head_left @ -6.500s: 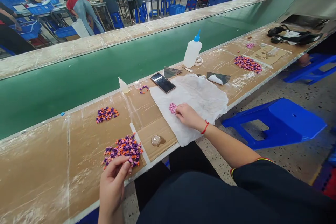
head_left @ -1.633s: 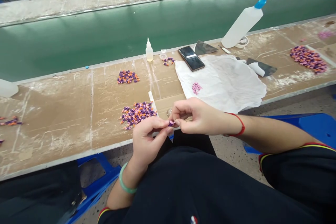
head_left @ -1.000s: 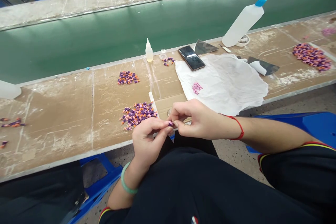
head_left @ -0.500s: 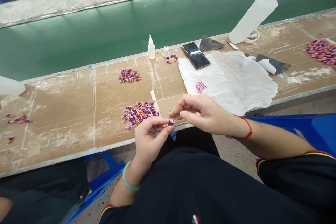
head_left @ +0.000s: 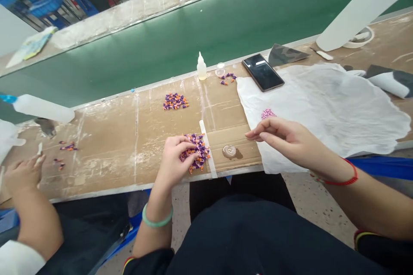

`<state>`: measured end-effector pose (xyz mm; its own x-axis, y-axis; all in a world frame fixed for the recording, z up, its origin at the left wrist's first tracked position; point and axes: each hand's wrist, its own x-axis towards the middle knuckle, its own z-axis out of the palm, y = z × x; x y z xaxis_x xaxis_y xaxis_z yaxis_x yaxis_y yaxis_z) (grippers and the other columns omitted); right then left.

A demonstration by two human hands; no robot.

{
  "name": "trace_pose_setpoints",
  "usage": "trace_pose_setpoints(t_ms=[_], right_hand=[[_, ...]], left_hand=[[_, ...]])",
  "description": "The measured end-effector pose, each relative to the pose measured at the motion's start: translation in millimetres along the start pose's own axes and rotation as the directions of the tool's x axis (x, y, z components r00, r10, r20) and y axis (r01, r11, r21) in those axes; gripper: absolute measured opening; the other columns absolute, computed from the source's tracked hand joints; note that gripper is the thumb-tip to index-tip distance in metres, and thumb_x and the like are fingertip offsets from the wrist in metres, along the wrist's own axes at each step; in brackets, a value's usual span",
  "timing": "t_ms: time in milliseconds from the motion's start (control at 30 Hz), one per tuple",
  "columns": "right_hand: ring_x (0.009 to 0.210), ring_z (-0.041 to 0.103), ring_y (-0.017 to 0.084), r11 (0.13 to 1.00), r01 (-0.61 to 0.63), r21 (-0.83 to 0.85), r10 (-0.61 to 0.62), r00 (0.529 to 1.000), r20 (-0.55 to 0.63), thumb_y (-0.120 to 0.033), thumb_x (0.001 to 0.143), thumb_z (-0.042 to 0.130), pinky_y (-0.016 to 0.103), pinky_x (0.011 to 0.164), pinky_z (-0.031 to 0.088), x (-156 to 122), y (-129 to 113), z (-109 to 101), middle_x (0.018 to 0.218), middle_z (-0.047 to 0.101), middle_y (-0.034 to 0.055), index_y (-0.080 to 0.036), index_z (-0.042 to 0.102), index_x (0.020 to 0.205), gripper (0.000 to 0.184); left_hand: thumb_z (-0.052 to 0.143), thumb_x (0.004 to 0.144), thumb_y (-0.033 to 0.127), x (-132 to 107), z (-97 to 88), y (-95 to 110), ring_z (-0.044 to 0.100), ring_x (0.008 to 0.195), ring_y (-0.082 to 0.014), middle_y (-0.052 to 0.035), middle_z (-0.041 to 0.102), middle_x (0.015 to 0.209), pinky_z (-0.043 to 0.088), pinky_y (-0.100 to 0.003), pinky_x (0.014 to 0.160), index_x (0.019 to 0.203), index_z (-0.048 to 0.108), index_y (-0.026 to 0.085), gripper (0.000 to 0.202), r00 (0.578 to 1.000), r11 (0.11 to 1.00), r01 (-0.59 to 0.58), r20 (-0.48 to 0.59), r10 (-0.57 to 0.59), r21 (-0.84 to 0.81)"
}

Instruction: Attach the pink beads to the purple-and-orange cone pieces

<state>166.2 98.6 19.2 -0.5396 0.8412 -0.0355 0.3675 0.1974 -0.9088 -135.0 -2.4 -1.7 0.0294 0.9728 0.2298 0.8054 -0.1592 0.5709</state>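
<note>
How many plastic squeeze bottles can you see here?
3: a small upright bottle mid-bench, a large blue-tipped bottle at far right, and a blue-tipped bottle at far left. Others may be hidden.

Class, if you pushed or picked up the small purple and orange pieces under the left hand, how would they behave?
The pieces look small and light, so a push would probably scatter them over the cardboard. Their tapered shapes suggest they may roll. They seem to hold their shape under the left hand, so they are probably not fragile.

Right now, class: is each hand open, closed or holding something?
Left hand: curled into the purple and orange pieces, hold unclear.
Right hand: open, holding nothing.
</note>
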Motion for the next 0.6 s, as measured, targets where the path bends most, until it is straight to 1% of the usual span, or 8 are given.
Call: trace_pose_setpoints(t_ms=[67,133,167,267,333,400,467,600], right_hand=[[0.095,0.074,0.027,0.999,-0.043,0.016,0.043,0.999,-0.019,-0.041,0.091,0.057,0.046,0.086,0.059,1,8,-2,0.099,0.077,0.0076,-0.023,0.066,0.091,0.02],[0.096,0.073,0.028,0.997,-0.074,0.036,0.075,0.997,-0.028,-0.045,0.09,0.058,0.048,0.088,0.057,1,12,-3,0.099,0.077,0.008,-0.023,0.066,0.09,0.024],[0.096,0.073,0.029,0.995,-0.086,0.045,0.088,0.996,-0.028,-0.048,0.089,0.059,0.048,0.088,0.057,1,14,-2,0.099,0.077,0.0082,-0.023,0.065,0.09,0.026],[0.097,0.073,0.03,0.992,-0.109,0.071,0.111,0.994,-0.021,-0.054,0.086,0.06,0.049,0.088,0.056,1,17,-1,0.098,0.077,0.0085,-0.023,0.063,0.087,0.031],[0.096,0.073,0.029,0.99,-0.116,0.082,0.119,0.992,-0.028,-0.056,0.086,0.06,0.048,0.088,0.056,-1,19,-2,0.097,0.077,0.0085,-0.023,0.064,0.086,0.033],[0.095,0.073,0.028,0.988,-0.126,0.093,0.131,0.99,-0.045,-0.055,0.086,0.06,0.047,0.088,0.057,-3,23,-4,0.097,0.077,0.0086,-0.023,0.064,0.087,0.033],[0.094,0.073,0.027,0.985,-0.138,0.105,0.146,0.987,-0.07,-0.054,0.085,0.062,0.046,0.086,0.057,-6,25,-7,0.097,0.077,0.0086,-0.022,0.065,0.087,0.031],[0.094,0.072,0.027,0.979,-0.149,0.14,0.169,0.975,-0.144,-0.05,0.084,0.063,0.046,0.087,0.058,-10,26,-15,0.097,0.077,0.009,-0.022,0.064,0.086,0.029]], left_hand=[[0.069,0.087,0.024,20,-4.1,-18,0.066,0.098,-0.0247,-0.0073,0.074,0.098,0.051,-0.041,0.091,0.089,0.075,0.021,0.007,0.997,0.994,0.073,-0.015,-0.072,0.077],[0.064,0.089,0.022,50,-4.2,-35,0.067,0.095,-0.0235,-0.0068,0.075,0.095,0.052,-0.039,0.089,0.089,0.073,0.02,0.009,0.989,0.973,0.145,-0.042,-0.139,0.181],[0.063,0.089,0.02,66,-2.8,-42,0.067,0.094,-0.0237,-0.0071,0.075,0.095,0.052,-0.039,0.088,0.09,0.073,0.019,0.01,0.987,0.962,0.162,-0.052,-0.154,0.22],[0.059,0.087,0.013,110,5.4,-58,0.067,0.098,-0.0254,-0.0085,0.075,0.099,0.051,-0.039,0.091,0.091,0.072,0.018,0.014,0.988,0.94,0.153,-0.037,-0.149,0.304],[0.059,0.084,0.01,131,11.3,-64,0.066,0.101,-0.0268,-0.0098,0.075,0.1,0.05,-0.039,0.093,0.09,0.072,0.018,0.016,0.99,0.925,0.127,0.011,-0.14,0.358],[0.059,0.083,0.009,144,15.6,-68,0.067,0.101,-0.0285,-0.0114,0.075,0.101,0.05,-0.039,0.091,0.09,0.071,0.017,0.017,0.987,0.907,0.104,0.069,-0.144,0.409],[0.058,0.084,0.01,149,17.8,-69,0.067,0.101,-0.0298,-0.0128,0.075,0.102,0.05,-0.04,0.089,0.092,0.071,0.017,0.017,0.98,0.889,0.083,0.123,-0.154,0.45],[0.05,0.087,0.008,147,18.1,-68,0.067,0.107,-0.0305,-0.0155,0.074,0.111,0.05,-0.041,0.093,0.108,0.068,0.016,0.028,0.967,0.868,0.044,0.197,-0.162,0.495]])
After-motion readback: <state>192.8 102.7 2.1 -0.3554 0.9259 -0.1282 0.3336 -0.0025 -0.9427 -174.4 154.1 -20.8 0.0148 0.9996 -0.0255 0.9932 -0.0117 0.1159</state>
